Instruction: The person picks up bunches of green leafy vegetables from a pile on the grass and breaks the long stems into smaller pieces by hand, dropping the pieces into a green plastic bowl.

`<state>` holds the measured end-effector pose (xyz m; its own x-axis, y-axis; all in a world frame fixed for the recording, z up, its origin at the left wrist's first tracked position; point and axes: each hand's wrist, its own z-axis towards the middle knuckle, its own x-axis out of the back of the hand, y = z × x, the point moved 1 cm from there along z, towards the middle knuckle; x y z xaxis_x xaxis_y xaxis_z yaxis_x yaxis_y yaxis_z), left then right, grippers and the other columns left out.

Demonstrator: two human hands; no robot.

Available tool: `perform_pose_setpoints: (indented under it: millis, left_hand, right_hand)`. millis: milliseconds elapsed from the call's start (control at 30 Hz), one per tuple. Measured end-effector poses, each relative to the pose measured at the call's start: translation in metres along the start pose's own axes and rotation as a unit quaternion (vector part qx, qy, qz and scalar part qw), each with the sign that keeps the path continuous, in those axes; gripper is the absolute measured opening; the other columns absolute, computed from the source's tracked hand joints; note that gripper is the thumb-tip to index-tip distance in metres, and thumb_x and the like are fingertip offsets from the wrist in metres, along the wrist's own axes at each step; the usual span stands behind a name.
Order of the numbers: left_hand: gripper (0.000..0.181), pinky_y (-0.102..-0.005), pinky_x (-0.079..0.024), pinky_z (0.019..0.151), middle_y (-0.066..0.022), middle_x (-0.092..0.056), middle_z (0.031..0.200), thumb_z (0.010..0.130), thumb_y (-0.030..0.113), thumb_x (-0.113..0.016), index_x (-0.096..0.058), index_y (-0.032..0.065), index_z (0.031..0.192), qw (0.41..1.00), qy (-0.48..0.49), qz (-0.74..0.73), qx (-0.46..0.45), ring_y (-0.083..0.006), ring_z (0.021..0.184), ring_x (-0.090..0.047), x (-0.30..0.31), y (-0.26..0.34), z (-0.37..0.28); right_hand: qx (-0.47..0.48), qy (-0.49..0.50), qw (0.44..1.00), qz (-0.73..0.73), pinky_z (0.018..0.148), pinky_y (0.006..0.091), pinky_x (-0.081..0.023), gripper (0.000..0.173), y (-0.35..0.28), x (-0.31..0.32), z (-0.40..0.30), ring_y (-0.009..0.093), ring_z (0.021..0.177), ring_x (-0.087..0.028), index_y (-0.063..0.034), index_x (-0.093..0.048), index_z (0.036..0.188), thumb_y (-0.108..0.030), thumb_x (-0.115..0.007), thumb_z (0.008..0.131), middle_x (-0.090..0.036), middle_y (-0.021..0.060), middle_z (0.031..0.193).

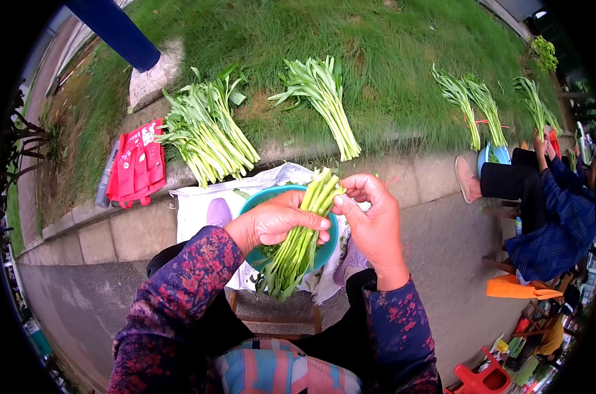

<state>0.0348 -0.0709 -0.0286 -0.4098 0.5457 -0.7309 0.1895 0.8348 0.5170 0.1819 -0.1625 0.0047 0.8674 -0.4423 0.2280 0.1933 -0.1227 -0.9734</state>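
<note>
My left hand (283,219) is wrapped around a bunch of water spinach (293,258), its cut stem ends pointing up and its leaves hanging down. At those ends, the thumb and forefinger of my right hand (371,216) pinch the edge of the bunch. Below both hands stands a turquoise basin (333,241) with loose green leaves in it, partly covered by the bunch. The basin rests on a white woven sack (194,207) between my purple shoes (219,213).
A large pile of water spinach (209,138) and a smaller bunch (322,103) lie on the grass by the stone kerb (98,239). A red bag (139,165) sits left. At right, another person (549,216) sits near a blue basin (486,160). A red plastic stool (492,377) stands lower right.
</note>
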Motion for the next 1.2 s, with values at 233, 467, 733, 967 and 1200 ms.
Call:
perform_pose_setpoints:
  millis: [233,467,733,967,1200]
  left_hand:
    - [0.028,-0.0344,-0.051,0.078,-0.0073,-0.063,0.09,0.086,0.012,-0.066,-0.056,0.0039,0.11,0.999,0.012,-0.034,-0.024,-0.021,0.084,-0.065,0.005,-0.004,0.002]
    - [0.022,-0.0306,-0.051,0.07,-0.0087,-0.064,0.084,0.086,0.016,-0.066,-0.058,0.002,0.101,0.997,0.059,0.006,-0.039,-0.0177,0.071,-0.062,0.01,0.006,-0.003]
    - [0.025,-0.0319,-0.052,0.067,-0.0105,-0.062,0.082,0.085,0.013,-0.067,-0.056,0.0,0.102,0.996,0.067,0.054,-0.009,-0.0198,0.069,-0.063,0.01,0.018,-0.015]
    - [0.024,-0.03,-0.053,0.063,-0.0096,-0.062,0.079,0.084,0.015,-0.067,-0.058,-0.0008,0.099,0.994,0.07,0.08,0.004,-0.0179,0.068,-0.062,0.013,0.022,-0.021]
    - [0.026,-0.0286,-0.051,0.059,-0.0101,-0.064,0.075,0.082,0.019,-0.07,-0.06,-0.0023,0.092,0.99,0.036,0.131,0.039,-0.0165,0.062,-0.061,0.02,0.029,-0.029]
  right_hand:
    - [-0.081,0.002,0.993,0.083,0.07,0.0247,-0.046,0.02,0.004,0.009,-0.002,0.009,0.075,-0.055,-0.0016,-0.057,0.097,-0.003,-0.067,0.08,-0.061,0.0039,0.084]
    - [0.069,0.041,0.994,-0.074,0.068,0.0263,-0.047,0.018,-0.01,0.02,0.005,0.014,0.075,-0.058,-0.0019,-0.061,0.1,0.0,-0.064,0.082,-0.061,0.0059,0.083]
    - [0.221,0.012,0.949,-0.227,0.069,0.0349,-0.046,0.016,-0.017,0.021,0.004,0.028,0.078,-0.059,-0.0039,-0.064,0.092,0.0,-0.066,0.077,-0.061,0.01,0.085]
    - [0.273,-0.03,0.921,-0.275,0.068,0.0368,-0.045,0.02,-0.018,0.016,0.005,0.027,0.078,-0.057,-0.0057,-0.065,0.09,0.0,-0.069,0.071,-0.061,0.008,0.085]
    - [0.301,-0.066,0.906,-0.29,0.068,0.0363,-0.045,0.022,-0.023,0.011,-0.001,0.027,0.076,-0.057,-0.005,-0.064,0.089,0.001,-0.07,0.069,-0.06,0.0078,0.085]
